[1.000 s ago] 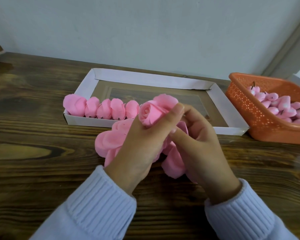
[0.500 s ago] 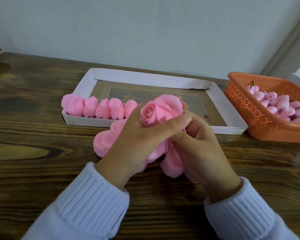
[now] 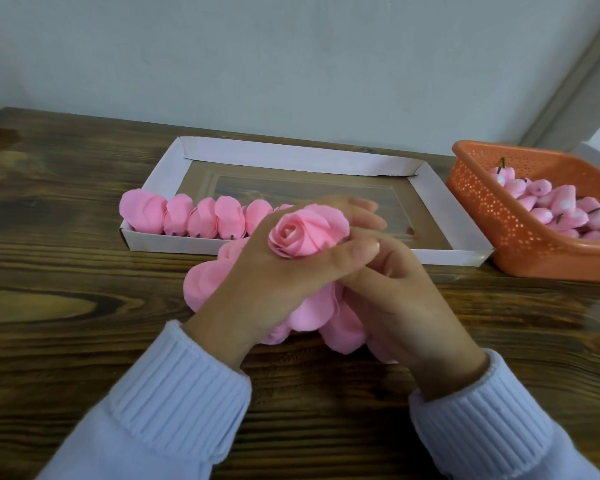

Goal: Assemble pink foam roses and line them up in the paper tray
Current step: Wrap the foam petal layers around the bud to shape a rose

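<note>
Over the dark wooden table point(image 3: 66, 306), before the white paper tray point(image 3: 291, 155) with its row of finished roses point(image 3: 194, 220), the left hand point(image 3: 267, 282) has turned the pink foam rose point(image 3: 307, 233) face-up, gripping it; the right hand point(image 3: 406, 313) pinches its lower petals. Seemingly nearly tray-ready.

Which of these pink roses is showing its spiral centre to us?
The rose gripped in the left hand; the row of roses in the paper tray lies sideways, bases toward us.
</note>
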{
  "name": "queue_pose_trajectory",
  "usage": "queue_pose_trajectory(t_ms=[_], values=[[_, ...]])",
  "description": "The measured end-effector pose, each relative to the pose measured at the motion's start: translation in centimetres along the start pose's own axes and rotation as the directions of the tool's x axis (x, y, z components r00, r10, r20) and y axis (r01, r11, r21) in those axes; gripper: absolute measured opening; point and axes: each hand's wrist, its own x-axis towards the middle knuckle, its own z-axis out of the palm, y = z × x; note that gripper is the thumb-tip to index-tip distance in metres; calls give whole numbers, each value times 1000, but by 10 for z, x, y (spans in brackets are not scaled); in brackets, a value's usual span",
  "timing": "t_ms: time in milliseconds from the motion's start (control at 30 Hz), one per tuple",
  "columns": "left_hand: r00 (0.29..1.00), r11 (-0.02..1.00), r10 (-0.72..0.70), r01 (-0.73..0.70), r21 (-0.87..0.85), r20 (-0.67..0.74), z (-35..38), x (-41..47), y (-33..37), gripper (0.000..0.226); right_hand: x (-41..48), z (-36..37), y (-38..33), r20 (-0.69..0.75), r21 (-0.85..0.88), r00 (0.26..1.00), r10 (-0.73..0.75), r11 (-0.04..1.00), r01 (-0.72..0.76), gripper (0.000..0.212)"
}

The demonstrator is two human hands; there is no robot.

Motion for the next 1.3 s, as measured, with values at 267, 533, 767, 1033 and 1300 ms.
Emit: queue_pose_trajectory(t_ms=[267, 533, 767, 1033, 1300], values=[[974, 991, -96, 76, -106, -203, 11, -1, -3, 10, 0, 0, -2, -5, -62, 1000, 11, 998, -12, 25], [911, 948, -170, 47, -316, -375, 10, 3, -1, 17, -2, 2, -10, -194, -359, 956, -218, 923, 137, 14], [914, 989, -141, 145, -19, -381, 9, -1, -4, 14, -3, 2, -7, -249, -659, 809, -533, 705, 262, 12], [981, 978, -41, 78, 193, -188, 12, -2, -5, 7, -4, 2, -9, -316, -688, 752, -579, 685, 238, 11], [961, 985, 30, 19, 174, -274, 14, -1, -7, 15, -5, 6, -11, -249, -586, 814, -524, 751, 304, 6]])
